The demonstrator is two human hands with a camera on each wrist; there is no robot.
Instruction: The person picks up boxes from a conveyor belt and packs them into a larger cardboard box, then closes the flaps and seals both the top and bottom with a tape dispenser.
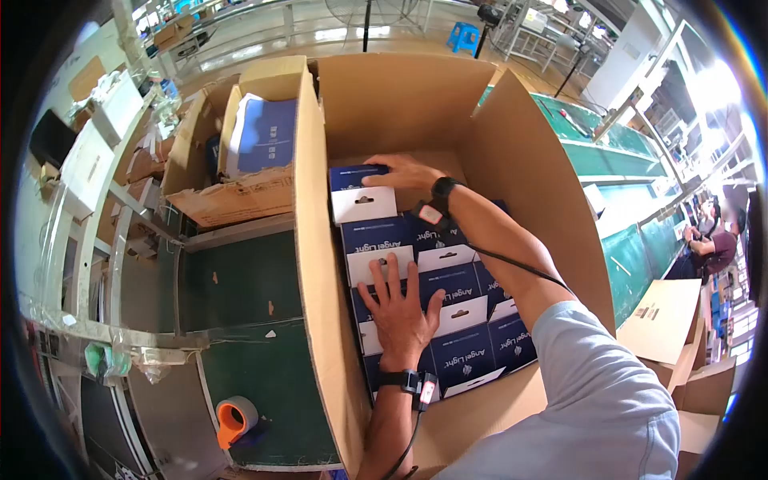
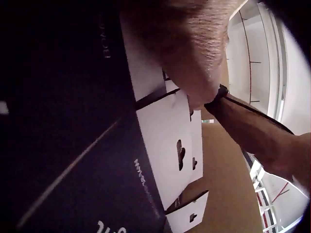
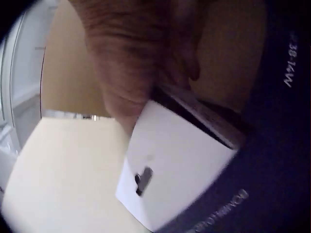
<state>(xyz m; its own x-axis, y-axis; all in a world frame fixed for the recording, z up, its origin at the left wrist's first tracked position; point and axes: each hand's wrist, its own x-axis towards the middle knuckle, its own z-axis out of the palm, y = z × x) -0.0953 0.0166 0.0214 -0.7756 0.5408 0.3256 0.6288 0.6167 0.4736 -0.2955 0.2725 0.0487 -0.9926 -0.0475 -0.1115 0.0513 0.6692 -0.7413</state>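
Blue-and-white "Angel Light" boxes (image 1: 464, 352) with white hang tabs lie in rows inside a large cardboard carton (image 1: 400, 96). My right hand (image 1: 408, 172) reaches to the far left corner of the carton and grips a small blue box (image 1: 344, 178) there, thumb and fingers at its end. That box's white hang tab (image 3: 175, 150) shows in the right wrist view. Nearer to me, my left hand (image 1: 400, 316) rests with spread fingers on the boxes along the left wall. In the left wrist view, white hang tabs (image 2: 167, 145) stand beside the hand.
Left of the carton is a torn cardboard box (image 1: 232, 196) holding a blue printed item (image 1: 268, 136). An orange tape dispenser (image 1: 236, 420) sits on the green bench (image 1: 264, 368). Another green work surface (image 1: 632, 208) runs along the right, where a person (image 1: 716, 248) is in the distance.
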